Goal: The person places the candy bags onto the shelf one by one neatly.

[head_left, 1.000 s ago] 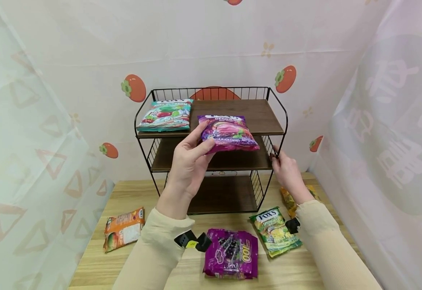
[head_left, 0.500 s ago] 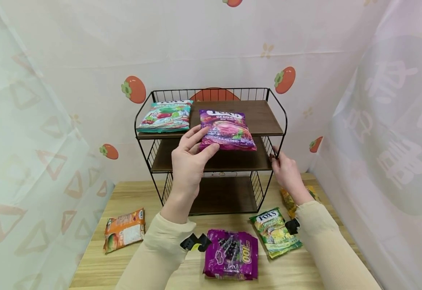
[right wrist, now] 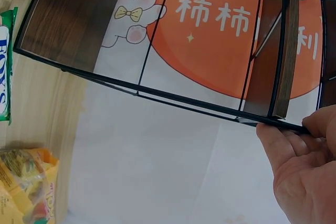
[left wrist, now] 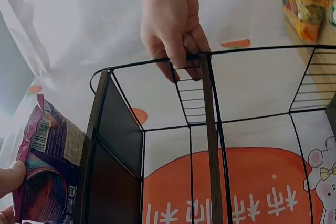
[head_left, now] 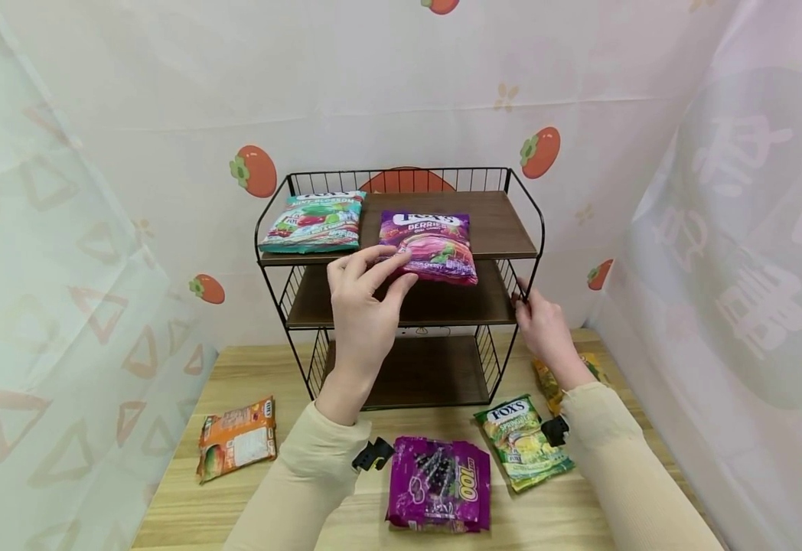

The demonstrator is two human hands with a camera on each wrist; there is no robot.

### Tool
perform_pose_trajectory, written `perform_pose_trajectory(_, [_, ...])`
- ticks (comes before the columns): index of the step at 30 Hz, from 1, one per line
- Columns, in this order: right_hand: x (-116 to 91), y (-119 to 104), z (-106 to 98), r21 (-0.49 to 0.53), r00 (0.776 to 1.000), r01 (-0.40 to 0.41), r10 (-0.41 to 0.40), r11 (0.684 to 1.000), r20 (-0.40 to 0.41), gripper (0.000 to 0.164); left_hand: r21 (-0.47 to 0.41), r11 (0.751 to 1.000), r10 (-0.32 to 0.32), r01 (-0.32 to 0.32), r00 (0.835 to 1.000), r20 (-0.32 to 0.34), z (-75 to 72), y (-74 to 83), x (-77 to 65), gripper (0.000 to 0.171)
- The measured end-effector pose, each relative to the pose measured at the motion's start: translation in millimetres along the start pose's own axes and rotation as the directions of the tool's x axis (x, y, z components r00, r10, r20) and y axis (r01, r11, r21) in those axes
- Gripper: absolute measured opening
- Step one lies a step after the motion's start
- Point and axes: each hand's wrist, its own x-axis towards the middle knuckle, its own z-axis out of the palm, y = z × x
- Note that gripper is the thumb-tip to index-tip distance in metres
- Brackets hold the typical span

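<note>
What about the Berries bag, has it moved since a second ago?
Yes, the Berries bag has moved slightly up in the head view, its upper edge nearer the back of the top shelf.

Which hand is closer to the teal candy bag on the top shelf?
Left. The left hand is in front of the teal bag and to its right, pinching the Berries bag; the right hand is farther off, gripping the right side of the rack.
</note>
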Motion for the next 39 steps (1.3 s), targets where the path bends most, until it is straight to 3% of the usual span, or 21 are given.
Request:
perform_pose_trajectory(6, [0.0, 1.1, 0.3, 0.0, 1.0, 0.005, -0.005, 1.0, -0.002, 0.043, 0.076, 0.981, 0.173, -0.176, 0.984, 0.045, 1.2, -3.7, 2.9, 0.019])
perform_pose_trajectory(12, [-0.2, 0.7, 0.2, -0.009, 1.0, 0.009, -0.009, 1.0, -0.009, 0.043, 0.073, 0.957, 0.267, -0.28, 0.951, 0.154, 2.1, -5.7, 5.9, 0.023])
perform_pose_trajectory(19, [-0.4, 1.1, 0.7, -0.005, 1.0, 0.014, -0.014, 1.0, -0.017, 0.043, 0.112, 0.948, 0.268, -0.298, 0.936, 0.226, 1.6, -8.6, 8.1, 0.027])
perform_pose_trajectory(31, [0.0, 0.3, 1.6, -0.009, 0.999, 0.024, -0.024, 1.0, -0.027, 0.043, 0.097, 0.94, 0.304, -0.328, 0.93, 0.207, 10.5, -14.2, 12.9, 0.028])
perform_pose_trajectory(39, [0.3, 1.2, 1.8, -0.011, 1.0, 0.001, -0.001, 1.0, -0.012, 0.044, 0.108, 0.941, 0.29, -0.32, 0.929, 0.229, 15.7, -13.7, 15.3, 0.028])
